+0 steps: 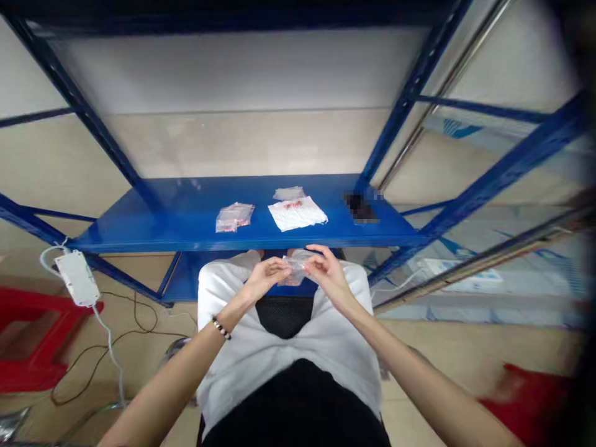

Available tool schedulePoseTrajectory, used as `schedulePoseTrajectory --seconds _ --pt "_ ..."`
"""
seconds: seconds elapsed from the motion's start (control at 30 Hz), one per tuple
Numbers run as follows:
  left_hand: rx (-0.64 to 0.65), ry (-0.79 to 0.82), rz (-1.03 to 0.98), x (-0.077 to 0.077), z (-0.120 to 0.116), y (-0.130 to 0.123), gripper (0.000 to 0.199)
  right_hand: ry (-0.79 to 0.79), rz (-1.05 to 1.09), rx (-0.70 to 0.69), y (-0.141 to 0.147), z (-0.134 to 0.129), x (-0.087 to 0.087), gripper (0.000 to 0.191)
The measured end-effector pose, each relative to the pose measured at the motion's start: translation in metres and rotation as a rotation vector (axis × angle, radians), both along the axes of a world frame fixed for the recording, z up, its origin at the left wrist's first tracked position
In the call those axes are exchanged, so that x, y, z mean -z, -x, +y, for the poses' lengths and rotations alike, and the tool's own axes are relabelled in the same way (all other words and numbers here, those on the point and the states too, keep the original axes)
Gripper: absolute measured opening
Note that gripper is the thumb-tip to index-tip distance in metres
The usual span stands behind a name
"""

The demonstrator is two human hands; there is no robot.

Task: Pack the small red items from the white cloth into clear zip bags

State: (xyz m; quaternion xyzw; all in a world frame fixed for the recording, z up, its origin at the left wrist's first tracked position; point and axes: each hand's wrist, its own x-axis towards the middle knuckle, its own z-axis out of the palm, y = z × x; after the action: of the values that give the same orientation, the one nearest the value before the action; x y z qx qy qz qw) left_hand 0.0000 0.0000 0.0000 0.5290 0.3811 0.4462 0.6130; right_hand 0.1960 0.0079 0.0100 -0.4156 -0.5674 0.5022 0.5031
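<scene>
Between my two hands, above my lap and just in front of the shelf edge, is a small clear plastic bag [293, 273]. My left hand [266, 277] pinches its left upper side between thumb and fingers. On the other side my right hand [328, 273] grips the bag's right upper edge, its forefinger raised. What the bag holds is too blurred to tell. On the shelf ahead lies a white cloth [300, 217] with small reddish pieces [293, 203] on it. Left of that rests a pile of clear bags [234, 217] with red bits inside. Behind the cloth sit flat clear bags [288, 193].
The blue metal shelf [186, 214] has uprights at both sides and another board overhead. A dark pixelated object [361, 208] lies at its right end. A white power strip [78, 278] hangs at left, near a red stool [37, 341]. Cables run over the floor.
</scene>
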Motion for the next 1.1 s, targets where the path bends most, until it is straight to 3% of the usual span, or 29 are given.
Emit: schedulePoseTrajectory --seconds 0.17,0.33,0.43,0.5,0.67,0.83,1.1 --pt "-0.082 -0.066 0.031 -0.001 0.005 0.009 0.035 -0.019 -0.064 -0.045 0.005 -0.004 0.002 0.045" --pt "-0.094 -0.103 0.044 0.001 0.001 0.007 0.036 0.058 -0.057 -0.022 0.005 -0.004 0.004 0.040" --pt "-0.115 -0.118 0.072 0.005 0.001 0.006 0.037 0.025 -0.192 -0.034 0.007 -0.003 0.008 0.029" --pt "-0.123 -0.127 0.098 0.010 0.003 0.006 0.037 -0.017 -0.244 -0.057 0.009 -0.004 0.009 0.033" --pt "-0.165 -0.143 0.180 0.021 0.009 0.007 0.039 -0.031 -0.201 -0.065 0.014 -0.007 0.009 0.028" --pt "-0.148 -0.106 0.160 0.022 0.007 0.001 0.038 -0.033 -0.238 -0.014 0.013 -0.006 0.010 0.022" --pt "-0.124 -0.145 0.063 0.014 -0.002 -0.006 0.033 0.011 -0.171 -0.184 0.016 -0.011 0.003 0.024"
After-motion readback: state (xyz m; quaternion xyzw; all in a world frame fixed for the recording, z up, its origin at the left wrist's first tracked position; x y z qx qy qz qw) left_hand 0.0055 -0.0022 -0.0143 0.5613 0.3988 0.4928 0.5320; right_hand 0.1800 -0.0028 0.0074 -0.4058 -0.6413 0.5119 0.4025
